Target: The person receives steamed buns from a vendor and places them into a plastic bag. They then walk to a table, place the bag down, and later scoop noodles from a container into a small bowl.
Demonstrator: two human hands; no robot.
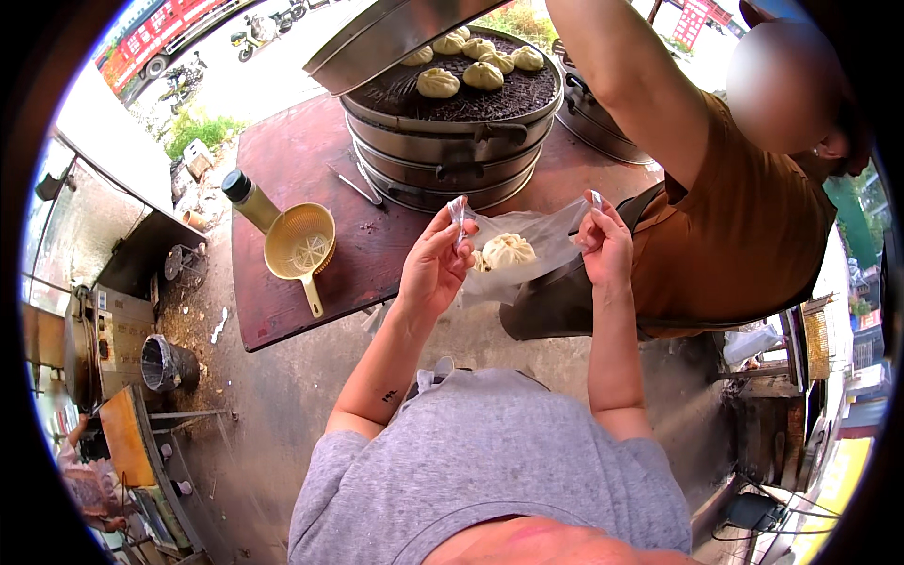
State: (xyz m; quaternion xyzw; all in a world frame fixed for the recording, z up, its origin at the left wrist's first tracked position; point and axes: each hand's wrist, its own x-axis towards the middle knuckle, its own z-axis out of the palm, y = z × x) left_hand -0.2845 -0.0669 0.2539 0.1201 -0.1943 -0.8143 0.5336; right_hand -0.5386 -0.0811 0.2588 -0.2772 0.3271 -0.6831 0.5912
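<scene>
Between my two hands hangs a thin clear plastic bag (557,234), its mouth stretched wide. Inside it lie pleated steamed buns (508,250), one plain to see and another partly hidden near my left fingers. My left hand (437,262) pinches the bag's left handle. The right handle is pinched by my right hand (605,243). Beyond the bag, a stacked metal steamer (452,141) stands on the dark red table (292,160), with several buns (483,75) on its top layer. A large metal lid (377,49) tilts over the steamer's left side.
At right a co-worker in a brown shirt (744,221) stands close, an arm raised past the steamer. A yellow plastic strainer (299,241), a bottle (250,201) and metal tongs (356,185) lie on the table. A lined bin (168,363) stands on the floor at left.
</scene>
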